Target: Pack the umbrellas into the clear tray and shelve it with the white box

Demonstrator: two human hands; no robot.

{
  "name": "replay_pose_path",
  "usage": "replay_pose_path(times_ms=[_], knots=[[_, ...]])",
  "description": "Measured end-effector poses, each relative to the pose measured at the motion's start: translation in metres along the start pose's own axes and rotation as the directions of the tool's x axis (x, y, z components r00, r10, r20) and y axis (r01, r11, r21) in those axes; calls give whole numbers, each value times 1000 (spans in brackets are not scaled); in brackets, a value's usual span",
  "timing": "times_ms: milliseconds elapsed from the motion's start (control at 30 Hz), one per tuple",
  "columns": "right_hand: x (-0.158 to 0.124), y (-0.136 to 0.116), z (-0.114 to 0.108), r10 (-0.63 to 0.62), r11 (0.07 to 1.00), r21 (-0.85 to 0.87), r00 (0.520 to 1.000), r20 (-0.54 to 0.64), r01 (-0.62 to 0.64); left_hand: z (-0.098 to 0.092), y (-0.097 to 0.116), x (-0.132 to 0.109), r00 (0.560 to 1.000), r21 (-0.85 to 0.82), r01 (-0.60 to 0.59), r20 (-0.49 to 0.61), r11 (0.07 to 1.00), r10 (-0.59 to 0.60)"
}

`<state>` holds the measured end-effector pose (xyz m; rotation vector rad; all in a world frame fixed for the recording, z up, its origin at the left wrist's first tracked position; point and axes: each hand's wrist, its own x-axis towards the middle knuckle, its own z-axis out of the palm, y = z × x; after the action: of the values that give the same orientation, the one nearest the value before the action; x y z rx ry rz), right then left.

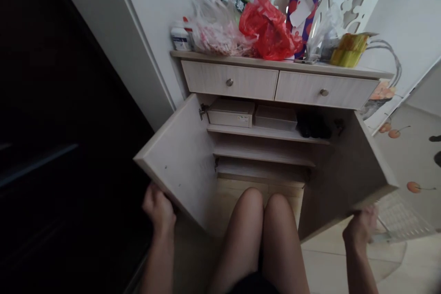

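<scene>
A low pale wood cabinet (275, 85) stands against the wall with both lower doors swung open toward me. My left hand (158, 209) grips the lower edge of the left door (179, 161), fingers curled round it. My right hand (360, 227) holds the bottom edge of the right door (347, 179) the same way. My knees (263, 211) are between the doors. Inside, the top shelf (265, 133) carries two flat boxes (230, 112) and dark shoes (313, 125). The lower shelves look bare.
Two shut drawers with round knobs (229, 82) sit above the doors. On the top lie a red plastic bag (268, 27), clear bags, a white bottle (179, 38) and a yellow packet (349, 48). A dark doorway fills the left. A pale tiled floor lies at the right.
</scene>
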<state>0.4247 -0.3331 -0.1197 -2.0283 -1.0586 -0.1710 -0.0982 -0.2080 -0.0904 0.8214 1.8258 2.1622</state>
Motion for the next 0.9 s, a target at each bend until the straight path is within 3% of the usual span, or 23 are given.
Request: replay_pose_path(times_ms=[67,133,233,300,400,533,700,900], knots=[[-7,-19,6,122,980,167,990,-76,-108,6,-3,-17,995,41,-60,76,997,57],[-9,-41,15,146,944,304,989,-30,-130,15,-3,-33,982,70,-113,160,991,100],[-3,-70,29,31,885,465,999,33,-42,37,3,-54,927,48,-215,325,976,188],[4,-87,42,-98,857,508,995,-13,91,58,8,-65,861,-22,-292,429,956,273],[17,-110,67,-214,821,520,971,-105,237,96,15,-80,766,-124,-358,528,926,367],[34,-144,102,-249,824,513,967,-54,241,148,19,-98,698,-167,-372,598,913,393],[55,-178,135,-250,901,391,962,107,191,202,21,-113,659,-124,-407,646,905,385],[80,-199,157,-243,950,251,946,214,187,238,25,-117,627,-73,-483,667,873,403]])
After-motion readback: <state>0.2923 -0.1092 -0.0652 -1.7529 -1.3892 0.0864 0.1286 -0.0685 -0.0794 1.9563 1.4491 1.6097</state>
